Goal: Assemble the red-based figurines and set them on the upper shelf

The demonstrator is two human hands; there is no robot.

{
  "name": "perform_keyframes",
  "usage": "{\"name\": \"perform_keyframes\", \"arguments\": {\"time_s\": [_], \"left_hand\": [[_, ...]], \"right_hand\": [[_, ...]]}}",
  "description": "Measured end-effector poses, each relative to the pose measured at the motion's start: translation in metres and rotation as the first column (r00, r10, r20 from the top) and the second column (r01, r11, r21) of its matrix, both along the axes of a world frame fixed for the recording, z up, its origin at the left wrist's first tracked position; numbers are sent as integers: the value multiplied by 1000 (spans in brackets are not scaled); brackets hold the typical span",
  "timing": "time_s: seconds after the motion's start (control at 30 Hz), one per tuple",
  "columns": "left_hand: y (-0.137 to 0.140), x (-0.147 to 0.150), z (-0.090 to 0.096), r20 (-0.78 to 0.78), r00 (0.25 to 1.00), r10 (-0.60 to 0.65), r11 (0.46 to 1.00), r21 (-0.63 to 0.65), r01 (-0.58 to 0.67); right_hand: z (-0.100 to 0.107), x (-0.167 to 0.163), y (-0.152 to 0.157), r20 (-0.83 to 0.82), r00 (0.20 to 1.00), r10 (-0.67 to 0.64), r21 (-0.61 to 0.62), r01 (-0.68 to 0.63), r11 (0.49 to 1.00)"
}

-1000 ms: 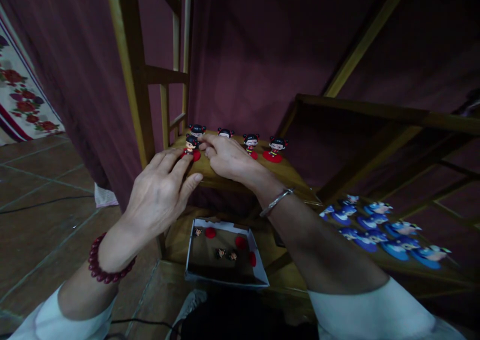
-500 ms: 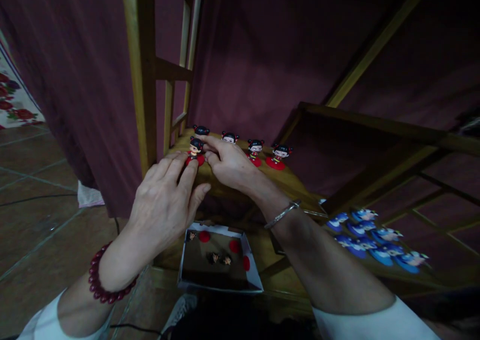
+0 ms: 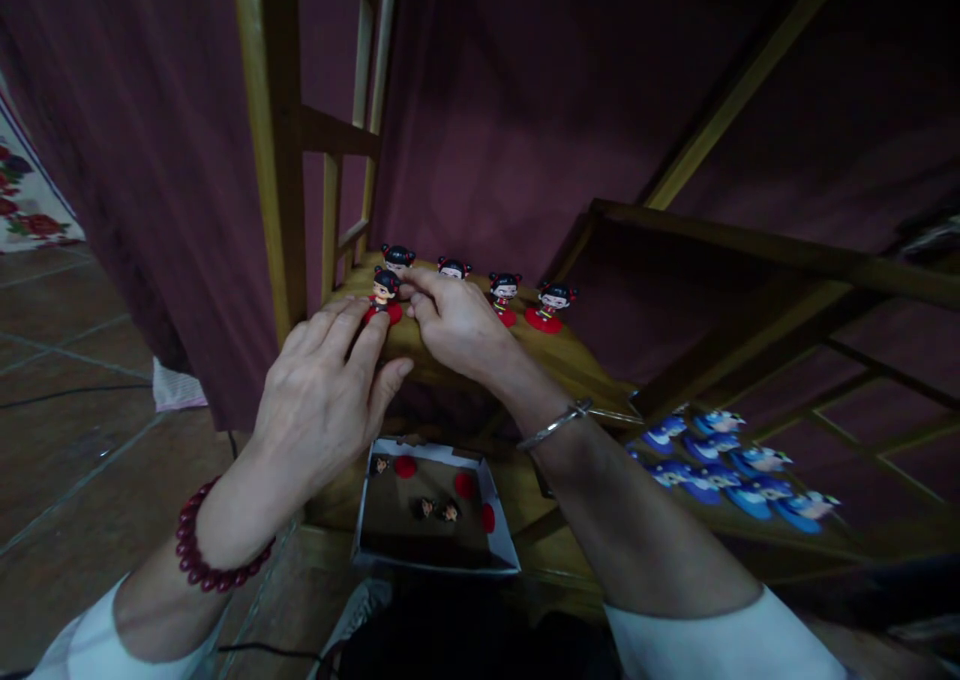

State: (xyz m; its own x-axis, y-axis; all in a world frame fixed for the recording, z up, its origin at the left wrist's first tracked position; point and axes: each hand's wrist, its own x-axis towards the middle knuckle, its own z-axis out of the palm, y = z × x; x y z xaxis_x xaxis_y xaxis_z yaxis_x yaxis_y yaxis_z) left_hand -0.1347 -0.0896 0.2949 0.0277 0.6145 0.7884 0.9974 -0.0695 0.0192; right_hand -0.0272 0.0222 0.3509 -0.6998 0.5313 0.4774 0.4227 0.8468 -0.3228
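Note:
A small figurine [image 3: 385,288] with black hair buns stands upright on a red round base at the left end of the wooden shelf [image 3: 555,355]. My left hand [image 3: 322,380] is open, palm down, its stretched fingertips touching the near side of that base. On the figurine's right, my right hand [image 3: 457,325] has index finger and thumb bent together against it; its other fingers are hidden. Behind stands a similar figurine [image 3: 397,256], and another figurine [image 3: 453,268] is partly covered by my right hand. Two more, a figurine [image 3: 505,288] and an end figurine [image 3: 553,305], stand to the right.
Below the shelf is a shallow white-edged box [image 3: 435,550] holding small figurines and red discs. Several blue figurines [image 3: 727,465] stand on a lower surface at right. A wooden upright post [image 3: 274,160] rises at left, before a purple curtain [image 3: 165,160].
The whole view has shifted slightly, so everything sits a little further left and up. Both hands stay at the same figurine, with hardly any movement relative to it.

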Motion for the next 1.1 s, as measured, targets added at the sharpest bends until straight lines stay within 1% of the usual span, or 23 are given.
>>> {"name": "perform_keyframes", "arguments": {"time_s": [0.13,0.27,0.4,0.6,0.7,0.8,0.87,1.03,1.1], "left_hand": [[-5,2,2,36,999,-34,999,24,34],[-12,4,3,46,998,-32,999,42,30],[-16,5,2,10,1000,-20,1000,11,20],[-15,7,4,3,1000,-28,1000,11,28],[-16,8,5,17,999,-35,999,13,34],[-17,8,5,32,998,-47,999,1,47],[-18,7,3,34,998,-55,998,-5,55],[-14,3,-4,19,999,-42,999,-6,42],[-13,3,-6,14,1000,-25,1000,-14,25]], "right_hand": [[0,1,-1,14,999,-31,46,30,998],[-1,1,-3,17,997,-74,72,72,995],[0,3,-6,12,999,-49,67,48,997],[2,6,-8,-9,997,-79,30,79,996],[2,6,-8,-76,997,-33,41,37,999],[3,5,-9,-178,984,20,88,-4,996],[3,5,-10,-206,977,47,112,-25,993],[1,2,-9,-117,979,168,154,-149,977],[1,1,-8,-74,976,205,149,-192,970]]}}
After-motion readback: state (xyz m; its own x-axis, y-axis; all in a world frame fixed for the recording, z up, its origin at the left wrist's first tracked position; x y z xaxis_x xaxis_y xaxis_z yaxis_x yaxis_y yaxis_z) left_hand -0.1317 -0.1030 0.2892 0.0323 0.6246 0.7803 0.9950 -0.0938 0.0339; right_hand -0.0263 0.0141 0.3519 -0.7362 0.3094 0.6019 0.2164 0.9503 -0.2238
